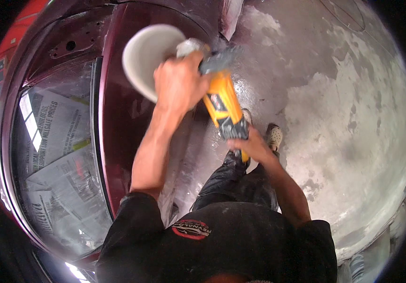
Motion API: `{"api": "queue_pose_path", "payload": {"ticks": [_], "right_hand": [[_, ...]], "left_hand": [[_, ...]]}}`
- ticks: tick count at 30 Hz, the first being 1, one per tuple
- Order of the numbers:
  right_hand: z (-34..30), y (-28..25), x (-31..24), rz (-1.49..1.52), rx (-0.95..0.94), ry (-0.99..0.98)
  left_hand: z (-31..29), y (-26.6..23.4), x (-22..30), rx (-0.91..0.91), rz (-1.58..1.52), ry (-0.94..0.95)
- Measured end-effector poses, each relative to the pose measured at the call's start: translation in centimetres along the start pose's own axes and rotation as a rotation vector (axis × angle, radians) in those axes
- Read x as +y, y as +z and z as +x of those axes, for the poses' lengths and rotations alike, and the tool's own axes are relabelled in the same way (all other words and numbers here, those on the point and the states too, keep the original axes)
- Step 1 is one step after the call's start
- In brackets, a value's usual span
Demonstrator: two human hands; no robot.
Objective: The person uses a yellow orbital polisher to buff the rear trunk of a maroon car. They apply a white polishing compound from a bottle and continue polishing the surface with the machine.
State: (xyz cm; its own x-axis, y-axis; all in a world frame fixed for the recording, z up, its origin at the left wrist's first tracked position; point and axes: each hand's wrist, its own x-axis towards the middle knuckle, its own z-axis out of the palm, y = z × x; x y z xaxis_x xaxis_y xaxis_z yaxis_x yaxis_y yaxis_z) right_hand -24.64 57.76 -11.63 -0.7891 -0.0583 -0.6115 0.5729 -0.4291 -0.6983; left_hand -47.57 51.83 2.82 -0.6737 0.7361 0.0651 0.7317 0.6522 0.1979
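Both of my hands are on a yellow and dark-grey power polisher with a wide, round white pad. My left hand is wrapped round the front of the tool, close behind the pad. At the rear, my right hand grips the end of the yellow body. The pad is tilted toward the glossy maroon side panel of a car. Whether it touches the paint, I cannot tell. Motion blurs the pad and the tool's head, and my left hand hides part of the front.
Left of the panel is a car window with newspaper sheets behind or on it. Something red stands at the far left. Below the polisher is my shoe on a stained grey floor. A thin cable lies at the upper right.
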Motion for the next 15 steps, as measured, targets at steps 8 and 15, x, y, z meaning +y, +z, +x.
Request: {"api": "queue_pose_path", "payload": {"ticks": [8, 15], "right_hand": [[4.1, -2.2, -2.6, 0.243, 0.077, -0.04], [2.4, -0.6, -2.3, 0.253, 0.069, -0.039]], "left_hand": [[7.6, 3.9, -0.6, 0.079, 0.029, 0.121], [5.8, 2.5, -0.3, -0.01, 0.027, 0.078]]}}
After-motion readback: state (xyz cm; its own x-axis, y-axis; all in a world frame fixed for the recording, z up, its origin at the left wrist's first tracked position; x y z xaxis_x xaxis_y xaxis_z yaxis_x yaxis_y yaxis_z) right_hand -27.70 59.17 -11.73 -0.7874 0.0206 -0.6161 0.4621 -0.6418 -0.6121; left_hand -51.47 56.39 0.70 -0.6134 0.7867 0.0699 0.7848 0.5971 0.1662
